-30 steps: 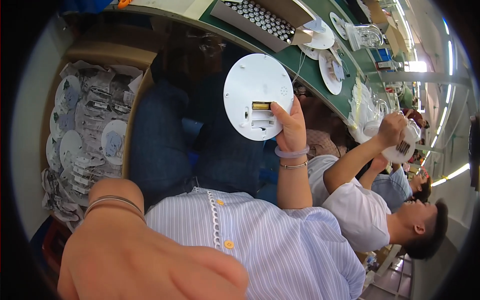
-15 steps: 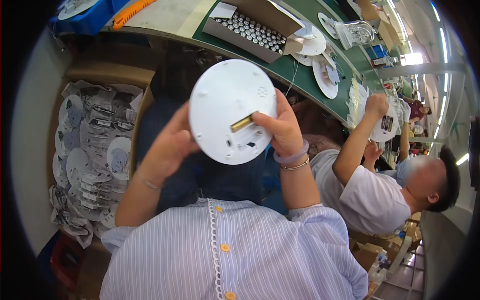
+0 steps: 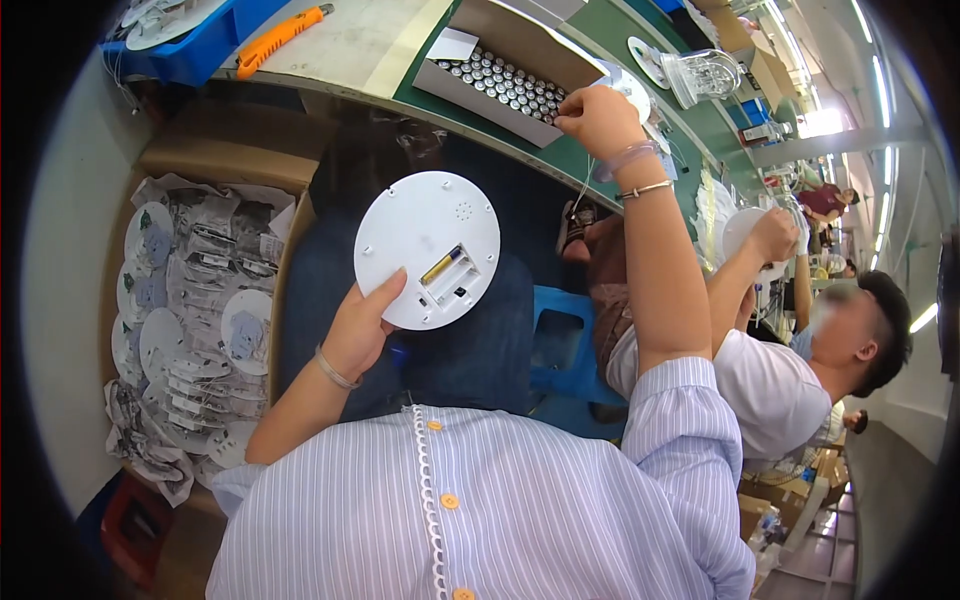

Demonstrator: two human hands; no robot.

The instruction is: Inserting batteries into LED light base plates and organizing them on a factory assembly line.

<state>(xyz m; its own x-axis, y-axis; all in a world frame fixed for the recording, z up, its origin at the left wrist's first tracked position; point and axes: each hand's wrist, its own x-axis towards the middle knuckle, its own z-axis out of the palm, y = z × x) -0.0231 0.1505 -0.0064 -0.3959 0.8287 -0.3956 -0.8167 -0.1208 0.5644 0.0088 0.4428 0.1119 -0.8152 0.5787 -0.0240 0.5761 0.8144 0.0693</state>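
My left hand [image 3: 357, 332] grips a round white plastic disc [image 3: 412, 222] by its lower left edge, thumb on top. One gold and dark battery [image 3: 440, 266] lies in the upper slot of the disc's open compartment; the slots beside it are bare. At the right end of a cardboard box [image 3: 468, 108] on the bench is my right hand [image 3: 604, 122], its fingertips pinched together by the batteries [image 3: 505, 82]. The batteries stand upright in tight rows. What the right fingers hold, if anything, is hidden.
A carton [image 3: 285, 215] of paper-wrapped white discs stands at my left. On the bench lie an orange utility knife [image 3: 283, 42], a blue bin [image 3: 190, 45] and a clear dome [image 3: 700, 78]. A co-worker [image 3: 770, 385] sits close at my right, near a blue stool [image 3: 565, 345].
My right hand has left the disc and moved up and right to the battery box. The disc, now in my left hand alone, has shifted down and left.
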